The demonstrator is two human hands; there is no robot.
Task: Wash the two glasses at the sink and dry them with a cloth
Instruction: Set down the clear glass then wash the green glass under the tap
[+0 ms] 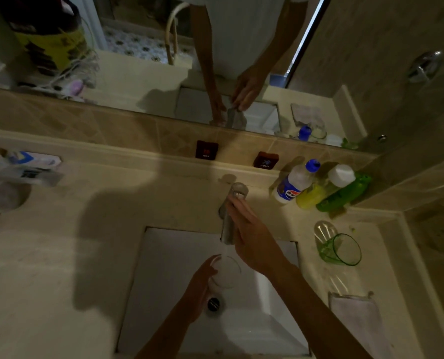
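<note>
My left hand [201, 283] grips a clear glass [225, 273] over the white sink [163, 268], right under the metal tap [228, 224]. Water runs from the spout into the glass. My right hand [252, 231] reaches forward with its fingers straight, the fingertips touching the tap's handle [239, 191]. A green glass [341, 248] lies on its side on the counter to the right of the sink. A pale cloth [355, 317] lies flat on the counter nearer to me than that glass.
Bottles stand at the back right: a blue-capped one [296, 183], a yellow one [313, 195] and a green one [345, 193]. HOT [206, 150] and COLD [265, 160] labels sit on the tiled ledge below the mirror [137, 60]. Toiletries [21, 172] crowd the left counter.
</note>
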